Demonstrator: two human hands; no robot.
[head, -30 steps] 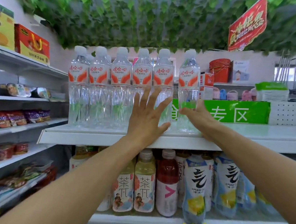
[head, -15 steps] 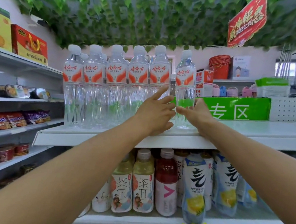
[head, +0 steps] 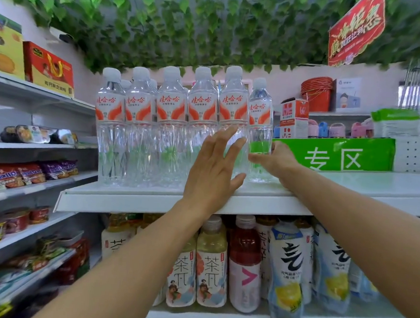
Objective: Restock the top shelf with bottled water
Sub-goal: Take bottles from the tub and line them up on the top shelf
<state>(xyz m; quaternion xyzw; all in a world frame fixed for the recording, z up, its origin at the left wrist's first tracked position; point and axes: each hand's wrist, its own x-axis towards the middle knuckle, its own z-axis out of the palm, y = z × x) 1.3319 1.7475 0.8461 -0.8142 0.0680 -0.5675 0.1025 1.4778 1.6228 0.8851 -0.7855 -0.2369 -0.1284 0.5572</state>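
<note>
- Shop shelving fills the head view, under a ceiling hung with green leaf garlands (head: 188, 20) and a red hanging sign (head: 356, 30); snack packs sit on side shelves at the left, and tea and juice bottles (head: 211, 263) stand on the shelf below.
- On the top shelf (head: 151, 199), a row of bottled water (head: 171, 121) stands upright along the front edge, starting near the left end and running to about the middle; at least one more cap shows behind the front row, so the left part looks stocked in depth.
- At the right end of that row stands the end bottle (head: 259, 127), a little further back than its neighbours and just beside them.
- My right hand (head: 276, 161) is against the lower part of that end bottle from its right side; whether its grip is curled round the bottle or only pressing it, I cannot tell.
- My left hand (head: 213, 174) has its grip loose, fingers straight and spread, in front of the bottles next to the end one, holding nothing.
- As a judgement: roughly the left half is filled. To the right of the row the shelf is bare up to a green signboard (head: 341, 155) at the back, so more bottles are left to add.
</note>
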